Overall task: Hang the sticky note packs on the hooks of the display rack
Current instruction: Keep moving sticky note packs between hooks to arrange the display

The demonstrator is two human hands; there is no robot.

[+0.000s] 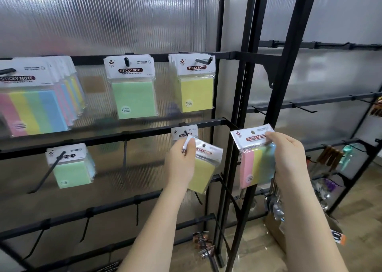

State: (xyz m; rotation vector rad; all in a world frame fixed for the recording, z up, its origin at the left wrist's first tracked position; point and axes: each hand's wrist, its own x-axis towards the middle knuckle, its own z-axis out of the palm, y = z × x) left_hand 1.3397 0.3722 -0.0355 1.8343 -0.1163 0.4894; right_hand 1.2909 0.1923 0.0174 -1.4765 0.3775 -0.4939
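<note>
While our two hands work in front of the black rack (132,133), each has a pack. Our right hand (287,158) pinches the card header of a striped pack (257,162) (pink, yellow and blue bands), held up clear of the rack and just right of its end post. Our left hand (182,162) grips the top corner of a yellow pack (201,172), tilted, its punched hole just below a hook (185,133) on the middle rail, where one pack's header (183,132) already hangs.

We judge these packs light and fairly stiff at the card header, with slick plastic wrap over a soft pad block; the header beside the hole is the place to hold, leaving the hole free for the hook.

Farther back we count five hooks with stock: on the top rail a striped bunch (33,104), a green bunch (132,87) and a yellow bunch (195,83); on the middle rail a green bunch (70,166) and the one near our left hand. One bare hook (124,160) hangs between them.
</note>
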